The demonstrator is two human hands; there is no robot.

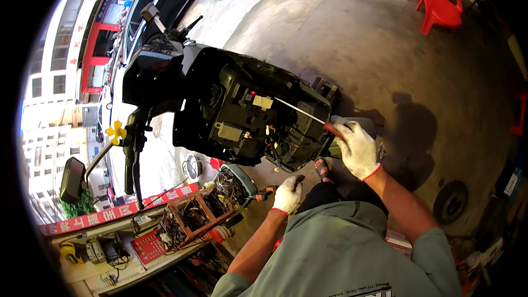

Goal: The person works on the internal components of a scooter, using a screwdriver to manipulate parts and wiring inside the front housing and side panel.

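In front of me stands a dark electric scooter (190, 80) with its body opened up. My right hand (358, 151), in a white knit glove, is closed around the red handle of a long screwdriver (302, 112). Its thin shaft reaches left over the open compartment, and the tip is close to a pale yellowish block (263, 102). A small red light glows beside that block. Below it sits a finned grey module (228, 131), near loose wiring (270, 131). My left hand (289, 194), also gloved, hangs low beside my leg with fingers curled; whatever they may hold is hidden.
A workbench (91, 280) at lower left carries a red perforated tray (148, 246) and a wooden crate (192, 214) of cables. At the upper right is a red plastic chair (441, 5). A tyre (451, 202) lies on the floor to my right.
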